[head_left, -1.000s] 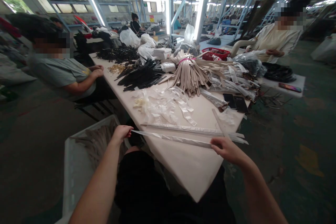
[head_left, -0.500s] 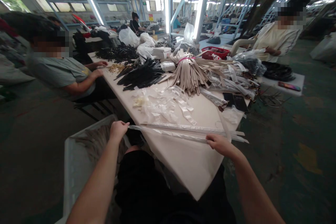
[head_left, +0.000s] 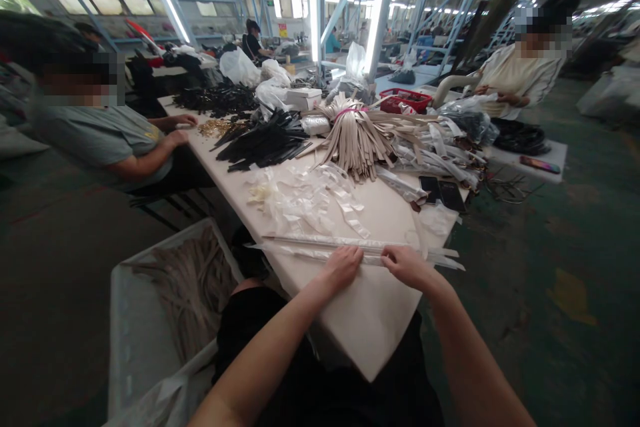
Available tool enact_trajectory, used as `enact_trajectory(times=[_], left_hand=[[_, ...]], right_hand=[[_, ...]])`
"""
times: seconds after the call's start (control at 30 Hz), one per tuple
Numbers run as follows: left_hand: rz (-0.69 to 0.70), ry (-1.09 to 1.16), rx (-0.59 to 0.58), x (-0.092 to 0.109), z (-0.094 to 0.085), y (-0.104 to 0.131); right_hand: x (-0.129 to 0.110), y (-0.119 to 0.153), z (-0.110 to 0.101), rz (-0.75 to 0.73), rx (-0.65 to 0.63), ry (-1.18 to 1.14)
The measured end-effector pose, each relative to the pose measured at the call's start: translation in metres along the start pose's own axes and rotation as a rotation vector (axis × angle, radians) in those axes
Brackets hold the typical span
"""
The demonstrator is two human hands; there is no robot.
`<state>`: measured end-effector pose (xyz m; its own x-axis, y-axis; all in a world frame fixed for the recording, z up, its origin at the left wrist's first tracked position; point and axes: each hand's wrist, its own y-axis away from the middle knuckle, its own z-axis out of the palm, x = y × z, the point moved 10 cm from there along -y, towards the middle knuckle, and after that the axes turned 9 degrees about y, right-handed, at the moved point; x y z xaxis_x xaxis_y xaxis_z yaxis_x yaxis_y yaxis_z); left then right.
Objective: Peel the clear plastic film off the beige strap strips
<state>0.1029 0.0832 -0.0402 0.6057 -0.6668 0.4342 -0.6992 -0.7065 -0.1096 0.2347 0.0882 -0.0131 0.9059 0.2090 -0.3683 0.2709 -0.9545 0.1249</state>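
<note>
Both hands are at a long strip in clear plastic wrap (head_left: 300,253) that lies across the near end of the table. My left hand (head_left: 344,265) is closed on the strip near its middle, fingertips hidden under the hand. Just to the right, my right hand (head_left: 404,265) pinches the same strip, a small gap apart from the left. Other wrapped strips lie right behind it, and their pale ends (head_left: 447,259) stick out past the table's right edge. Crumpled clear plastic film (head_left: 305,200) lies beyond the strips.
Beige straps (head_left: 357,147) tied in a bundle, black straps (head_left: 270,140) and phones (head_left: 443,193) lie farther back on the table (head_left: 360,320). A white bin (head_left: 120,320) of straps stands at lower left. One person (head_left: 115,147) sits left, another (head_left: 520,73) right.
My left hand has moved right, from the strip's far left end to its middle, close to my right hand. The right hand stays near its place. The view has shifted slightly.
</note>
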Motion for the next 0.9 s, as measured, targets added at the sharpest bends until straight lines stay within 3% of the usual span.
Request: enact_trajectory(times=[0.13, 0.33, 0.57, 0.73, 0.9], left_hand=[[-0.019, -0.005, 0.001, -0.012, -0.002, -0.003], [-0.048, -0.111, -0.044, -0.01, -0.001, -0.004], [-0.16, -0.185, -0.006, -0.04, -0.032, 0.01], [-0.095, -0.19, 0.008, -0.029, -0.03, 0.004], [-0.119, -0.189, -0.036, -0.035, -0.024, 0.009]], right_hand=[[0.023, 0.007, -0.012, 0.048, 0.001, 0.074], [-0.014, -0.005, -0.009, -0.027, 0.056, 0.073], [0.006, -0.008, -0.026, 0.001, 0.078, 0.148], [-0.021, -0.02, -0.018, -0.07, 0.077, 0.128], [-0.001, -0.015, -0.011, -0.031, 0.018, 0.095]])
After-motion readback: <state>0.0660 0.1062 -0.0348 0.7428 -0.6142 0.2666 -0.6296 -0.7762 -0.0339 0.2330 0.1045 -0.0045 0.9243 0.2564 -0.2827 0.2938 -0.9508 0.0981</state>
